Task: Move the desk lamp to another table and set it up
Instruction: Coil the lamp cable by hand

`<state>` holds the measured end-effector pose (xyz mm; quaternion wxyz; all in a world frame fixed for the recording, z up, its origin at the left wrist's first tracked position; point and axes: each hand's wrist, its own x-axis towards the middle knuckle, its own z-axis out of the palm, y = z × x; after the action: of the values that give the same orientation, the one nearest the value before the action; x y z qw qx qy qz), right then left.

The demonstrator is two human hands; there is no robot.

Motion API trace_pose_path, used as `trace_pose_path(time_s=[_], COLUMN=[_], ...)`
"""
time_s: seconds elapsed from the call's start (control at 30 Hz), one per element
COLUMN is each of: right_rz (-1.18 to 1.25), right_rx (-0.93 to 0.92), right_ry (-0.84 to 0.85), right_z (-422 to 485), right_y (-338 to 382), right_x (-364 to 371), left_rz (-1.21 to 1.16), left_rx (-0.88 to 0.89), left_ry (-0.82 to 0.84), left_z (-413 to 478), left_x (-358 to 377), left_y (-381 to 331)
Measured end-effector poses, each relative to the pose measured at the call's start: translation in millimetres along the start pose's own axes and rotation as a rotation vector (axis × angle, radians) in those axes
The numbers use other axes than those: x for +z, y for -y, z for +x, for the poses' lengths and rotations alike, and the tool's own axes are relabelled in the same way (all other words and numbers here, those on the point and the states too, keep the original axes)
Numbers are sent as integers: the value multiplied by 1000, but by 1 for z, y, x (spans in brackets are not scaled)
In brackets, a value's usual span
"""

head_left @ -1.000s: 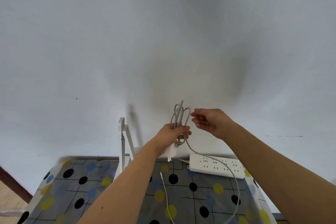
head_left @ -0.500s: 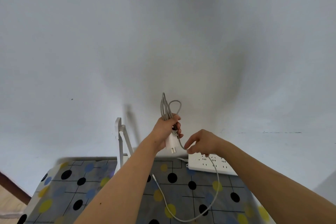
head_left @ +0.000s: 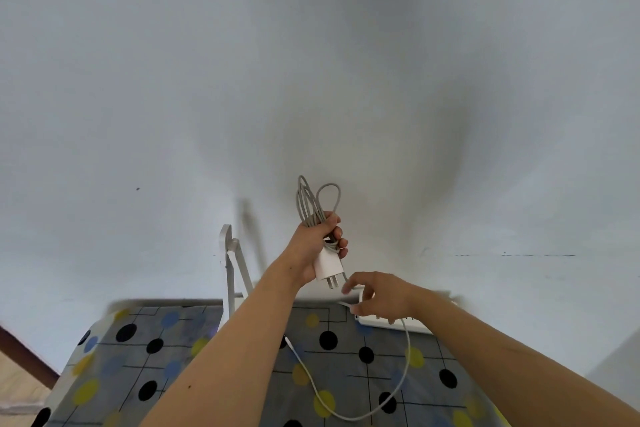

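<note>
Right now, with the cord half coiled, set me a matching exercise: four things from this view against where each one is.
Things
1. plug adapter
2. power strip
3. desk lamp
4. loose cable

Places
A. lying at the back of the table, partly behind the right hand
B. standing at the table's back edge, left of both arms
C. gripped with cord loops in the left hand
D. sagging in a loop over the spotted tablecloth

Pairs: 1-C, 2-A, 3-B, 4-D
</note>
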<state>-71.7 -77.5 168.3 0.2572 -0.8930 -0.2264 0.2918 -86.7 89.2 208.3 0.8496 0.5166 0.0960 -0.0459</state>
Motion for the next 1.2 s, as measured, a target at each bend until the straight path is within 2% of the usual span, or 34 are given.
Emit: trace_pose_path(time_s=[0.07, 0.3, 0.4, 0.53, 0.67, 0.93, 1.2], right_rz=[-70, -625, -682, -365, -124, 538, 816], right_rx=[10, 92, 135, 196, 122, -16, -72], right_ry=[-63, -433, -509, -601, -677, -638, -560], right_z=[2, -4, -7, -11, -12, -18, -21], right_y=[1, -7, -15, -11, 11, 47, 72], right_x=[2, -23, -38, -58, -70, -84, -75], left_rz=[24, 307, 443, 517, 613, 588, 549], left_rx=[0, 68, 94, 98, 89, 34, 44], left_ry=[1, -24, -41, -57, -30, 48, 86], left_z=[-1, -1, 0, 1, 1, 0, -4], left_x=[0, -4, -7, -8, -3, -1, 9], left_y=[1, 3, 4, 6, 11, 11, 10])
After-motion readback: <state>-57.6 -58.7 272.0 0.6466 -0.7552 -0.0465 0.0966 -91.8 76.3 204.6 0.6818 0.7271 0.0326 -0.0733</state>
